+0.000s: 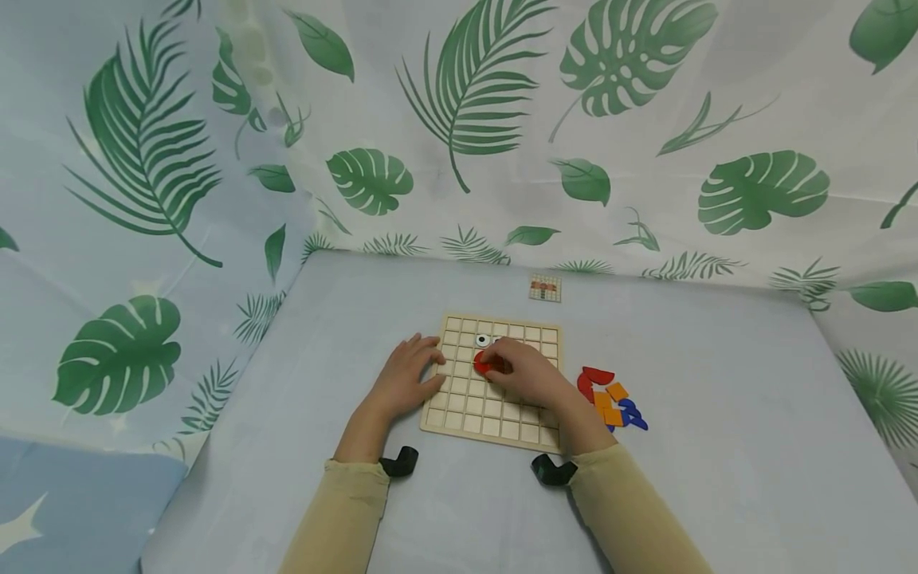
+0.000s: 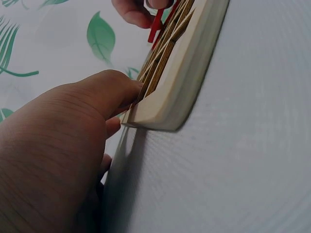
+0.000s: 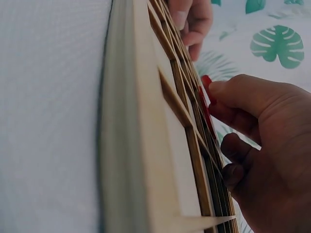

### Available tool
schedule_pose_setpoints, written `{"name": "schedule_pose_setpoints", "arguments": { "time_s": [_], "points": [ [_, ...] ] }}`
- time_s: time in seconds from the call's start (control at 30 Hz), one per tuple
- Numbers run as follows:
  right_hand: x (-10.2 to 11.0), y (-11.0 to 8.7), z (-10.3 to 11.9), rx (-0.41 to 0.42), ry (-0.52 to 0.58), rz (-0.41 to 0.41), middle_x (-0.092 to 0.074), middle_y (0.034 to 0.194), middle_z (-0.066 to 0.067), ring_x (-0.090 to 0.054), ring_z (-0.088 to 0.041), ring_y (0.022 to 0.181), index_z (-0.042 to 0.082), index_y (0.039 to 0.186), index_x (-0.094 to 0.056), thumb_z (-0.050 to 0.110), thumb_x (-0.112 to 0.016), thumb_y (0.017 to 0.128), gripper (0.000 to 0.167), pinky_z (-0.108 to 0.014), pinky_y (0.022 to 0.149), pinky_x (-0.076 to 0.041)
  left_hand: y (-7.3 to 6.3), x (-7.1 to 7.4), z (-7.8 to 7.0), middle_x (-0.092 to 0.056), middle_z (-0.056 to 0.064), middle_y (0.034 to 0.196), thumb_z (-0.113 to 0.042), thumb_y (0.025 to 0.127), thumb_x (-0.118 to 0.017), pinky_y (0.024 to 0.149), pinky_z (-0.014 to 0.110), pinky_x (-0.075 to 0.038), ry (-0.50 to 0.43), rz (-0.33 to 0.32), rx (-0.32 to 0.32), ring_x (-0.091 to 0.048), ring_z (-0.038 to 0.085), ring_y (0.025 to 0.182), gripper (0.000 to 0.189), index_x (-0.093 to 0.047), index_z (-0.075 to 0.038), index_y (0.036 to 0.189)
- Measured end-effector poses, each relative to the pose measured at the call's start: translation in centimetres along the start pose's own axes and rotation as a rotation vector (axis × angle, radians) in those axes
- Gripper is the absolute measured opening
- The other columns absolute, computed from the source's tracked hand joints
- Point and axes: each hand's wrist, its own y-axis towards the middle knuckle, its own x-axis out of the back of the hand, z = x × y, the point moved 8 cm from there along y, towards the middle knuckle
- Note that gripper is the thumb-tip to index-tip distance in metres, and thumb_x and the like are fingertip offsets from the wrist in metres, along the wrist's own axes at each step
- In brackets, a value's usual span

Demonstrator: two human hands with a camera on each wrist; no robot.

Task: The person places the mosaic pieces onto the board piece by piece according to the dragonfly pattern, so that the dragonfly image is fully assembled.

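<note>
A square wooden grid board [image 1: 466,406] lies on the table. My right hand [image 1: 527,373] is over its middle, pinching a small red piece [image 3: 208,83] between thumb and forefinger, tilted above the grid. Another red piece [image 3: 209,116] lies flat on the board beneath it. Above the red, a white tile with a black dot [image 1: 484,340] sits in a cell; a second such tile is mostly hidden behind the right hand. At the board's left edge, my left hand [image 1: 407,375] rests with spread fingers, its thumb [image 2: 121,92] touching the rim and grid.
Right of the board lie loose flat pieces: red curved ones [image 1: 598,375], orange squares [image 1: 602,400] and blue curved ones [image 1: 634,414]. A small card with a grid picture [image 1: 545,288] lies behind the board. Leaf-printed cloth [image 1: 459,119] hangs around the table.
</note>
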Motion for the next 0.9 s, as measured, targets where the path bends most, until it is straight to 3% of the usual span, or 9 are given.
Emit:
{"name": "schedule_pose_setpoints", "arguments": {
  "time_s": [0.43,0.67,0.9],
  "points": [
    [-0.1,-0.02,0.32,0.035,-0.058,-0.008,-0.059,0.114,0.005,-0.057,-0.015,0.097,0.023,0.111,-0.068,0.027,-0.069,0.093,0.019,-0.036,0.09,-0.053,-0.03,0.27,-0.27,-0.045,0.003,0.153,-0.032,0.094,-0.064,0.126,0.05,-0.017,0.003,0.009,0.021,-0.029,0.033,0.149,0.021,-0.059,-0.02,0.111],
    [-0.33,0.06,0.37,0.03,-0.108,-0.021,-0.058,0.109,0.006,-0.056,-0.013,0.091,0.023,0.107,-0.069,0.03,-0.07,0.092,0.016,-0.033,0.083,-0.052,0.04,0.06,-0.15,-0.044,0.002,0.154,-0.033,0.095,-0.063,0.126,0.05,-0.017,0.014,0.018,0.02,-0.028,0.032,0.15,0.021,-0.059,-0.021,0.112],
    [-0.62,-0.05,0.65,0.085,-0.153,-0.005,-0.057,0.114,0.004,-0.058,-0.014,0.094,0.03,0.117,-0.07,0.031,-0.068,0.094,0.023,-0.033,0.08,-0.053,-0.01,0.05,-0.15,-0.044,0.002,0.154,-0.033,0.095,-0.063,0.126,0.049,-0.016,0.011,0.022,0.022,-0.028,0.032,0.15,0.021,-0.058,-0.021,0.112]
  ]
}}
